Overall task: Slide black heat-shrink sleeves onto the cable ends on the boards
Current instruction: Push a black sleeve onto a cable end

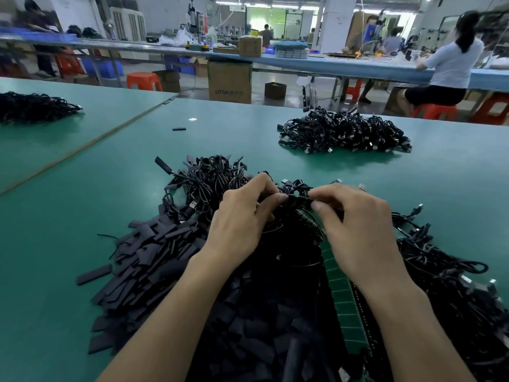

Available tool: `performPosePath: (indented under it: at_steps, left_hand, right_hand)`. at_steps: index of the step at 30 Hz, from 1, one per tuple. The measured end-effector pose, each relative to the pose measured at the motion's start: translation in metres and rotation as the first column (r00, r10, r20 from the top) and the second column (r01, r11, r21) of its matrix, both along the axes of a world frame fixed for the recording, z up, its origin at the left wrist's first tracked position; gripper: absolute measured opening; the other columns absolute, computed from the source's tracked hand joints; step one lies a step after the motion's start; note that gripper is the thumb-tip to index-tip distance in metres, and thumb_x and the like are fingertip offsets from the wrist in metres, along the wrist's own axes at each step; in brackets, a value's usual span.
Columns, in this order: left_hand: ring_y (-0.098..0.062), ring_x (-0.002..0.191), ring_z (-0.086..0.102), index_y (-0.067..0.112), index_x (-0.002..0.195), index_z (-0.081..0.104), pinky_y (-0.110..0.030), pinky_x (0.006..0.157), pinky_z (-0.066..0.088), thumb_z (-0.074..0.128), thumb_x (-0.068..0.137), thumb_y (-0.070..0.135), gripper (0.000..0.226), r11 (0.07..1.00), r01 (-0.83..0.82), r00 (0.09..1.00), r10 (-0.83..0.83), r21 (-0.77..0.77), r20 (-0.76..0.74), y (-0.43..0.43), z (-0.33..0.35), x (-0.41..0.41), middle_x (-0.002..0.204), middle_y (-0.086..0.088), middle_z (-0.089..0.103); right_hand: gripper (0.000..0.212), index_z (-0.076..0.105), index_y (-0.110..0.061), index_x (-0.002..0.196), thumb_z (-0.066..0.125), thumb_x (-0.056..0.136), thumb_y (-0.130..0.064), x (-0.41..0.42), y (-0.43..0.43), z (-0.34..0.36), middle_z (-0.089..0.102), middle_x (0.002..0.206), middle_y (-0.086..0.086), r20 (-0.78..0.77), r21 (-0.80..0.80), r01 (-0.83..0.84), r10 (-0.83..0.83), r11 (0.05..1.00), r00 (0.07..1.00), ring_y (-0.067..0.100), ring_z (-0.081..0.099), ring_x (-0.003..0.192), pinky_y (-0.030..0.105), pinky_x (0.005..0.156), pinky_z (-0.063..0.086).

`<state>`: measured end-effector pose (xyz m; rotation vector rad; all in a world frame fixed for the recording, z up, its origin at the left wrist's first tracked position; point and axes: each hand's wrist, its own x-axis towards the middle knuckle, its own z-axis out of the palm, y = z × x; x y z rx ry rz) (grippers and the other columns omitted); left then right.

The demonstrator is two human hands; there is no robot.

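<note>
Black sleeves (154, 260) heaped on a green table (82, 202), both hands pinching one small black piece (298, 201) above them.

Nearest, the flat sleeves spread in a loose pile under the forearms, and a green strip of boards (344, 307) runs up beside the right wrist. Above the pile the left hand (242, 219) and right hand (355, 224) meet fingertip to fingertip, thumbs and forefingers curled, each nipping one end of the black piece; blur hides whether it is a sleeve or a cable end. Tangled cables (209, 180) lie just behind the hands and to the right. Farther back sit a lone sleeve (179, 129), a second cable heap (344, 133) and a third heap (33, 106) at far left.
</note>
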<state>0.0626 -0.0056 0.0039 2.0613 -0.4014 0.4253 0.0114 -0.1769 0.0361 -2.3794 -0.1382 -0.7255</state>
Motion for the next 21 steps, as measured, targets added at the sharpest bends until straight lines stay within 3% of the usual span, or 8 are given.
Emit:
performPosePath:
  at_steps: [6,9,11,14,15,17,19,21]
  left_hand:
    - [-0.012,0.066,0.064,0.029,0.081,0.053,-0.04,0.048,0.058,0.063,0.097,0.03,0.019,0.948,-0.032,0.997,0.052,-0.317,0.054,-0.004,0.01,-0.005,0.079,0.004,0.063]
    - [-0.018,0.062,0.062,0.03,0.082,0.05,-0.041,0.048,0.058,0.061,0.093,0.042,0.019,0.923,-0.044,0.986,0.101,-0.383,0.13,-0.005,0.019,-0.011,0.08,0.004,0.061]
    - [-0.016,0.059,0.063,0.031,0.081,0.05,-0.045,0.049,0.058,0.059,0.092,0.045,0.02,0.913,-0.048,0.979,0.123,-0.406,0.162,-0.007,0.026,-0.018,0.079,0.006,0.061]
    - [-0.017,0.054,0.064,0.031,0.081,0.048,-0.044,0.052,0.059,0.057,0.1,0.032,0.021,0.834,-0.091,0.953,0.231,-0.544,0.195,-0.003,0.042,-0.022,0.074,0.007,0.063]
    - [-0.017,0.052,0.064,0.031,0.082,0.045,-0.04,0.05,0.058,0.055,0.103,0.028,0.023,0.809,-0.09,0.932,0.275,-0.58,0.238,0.001,0.049,-0.022,0.07,0.007,0.063]
    - [-0.014,0.048,0.063,0.03,0.083,0.043,-0.03,0.047,0.053,0.054,0.103,0.026,0.023,0.841,-0.021,0.898,0.254,-0.541,0.359,0.009,0.06,-0.022,0.067,0.011,0.063]
    - [-0.013,0.05,0.064,0.031,0.083,0.047,-0.022,0.048,0.049,0.058,0.101,0.026,0.022,0.899,0.025,0.926,0.145,-0.438,0.349,0.008,0.059,-0.024,0.068,0.009,0.066]
    - [-0.01,0.051,0.061,0.031,0.082,0.05,-0.019,0.05,0.05,0.061,0.098,0.027,0.019,0.927,0.028,0.96,0.079,-0.375,0.267,0.004,0.051,-0.023,0.064,0.009,0.063]
  right_hand:
    - [0.058,0.054,-0.019,0.135,0.077,0.084,-0.004,-0.005,-0.004,-0.01,0.056,0.103,-0.005,-0.146,0.111,0.158,-0.142,0.981,0.979,0.015,0.061,0.096,0.031,0.092,0.053]
    - [0.044,0.06,-0.016,0.123,0.077,0.084,-0.004,-0.005,-0.005,-0.009,0.049,0.087,-0.012,-0.149,0.055,0.185,-0.175,0.981,0.973,-0.004,0.052,0.077,0.001,0.071,0.039]
    - [0.028,0.058,-0.022,0.1,0.077,0.085,-0.006,-0.004,-0.005,-0.007,0.047,0.079,-0.016,-0.146,0.015,0.205,-0.201,0.979,0.969,-0.007,0.045,0.072,-0.002,0.059,0.032]
    - [0.027,0.066,-0.021,0.108,0.075,0.086,-0.008,-0.005,-0.007,-0.01,0.062,0.087,-0.008,-0.174,0.04,0.178,-0.169,0.983,0.97,0.009,0.058,0.081,0.003,0.075,0.041]
    - [0.035,0.068,-0.022,0.117,0.076,0.086,-0.009,-0.007,-0.007,-0.01,0.066,0.095,-0.004,-0.199,0.074,0.156,-0.139,0.985,0.97,0.014,0.062,0.09,0.015,0.086,0.05]
    - [0.045,0.066,-0.027,0.125,0.079,0.084,-0.016,-0.011,-0.006,-0.006,0.067,0.102,-0.006,-0.204,0.136,0.109,-0.079,0.985,0.976,0.011,0.064,0.094,0.028,0.092,0.051]
    - [0.047,0.065,-0.032,0.124,0.082,0.082,-0.02,-0.012,-0.003,-0.002,0.066,0.099,-0.013,-0.164,0.178,0.051,-0.021,0.983,0.986,-0.005,0.06,0.09,0.019,0.083,0.046]
    - [0.047,0.067,-0.033,0.121,0.082,0.08,-0.017,-0.011,-0.001,0.001,0.066,0.098,-0.016,-0.131,0.188,0.009,0.016,0.982,0.991,-0.005,0.06,0.093,0.01,0.081,0.043]
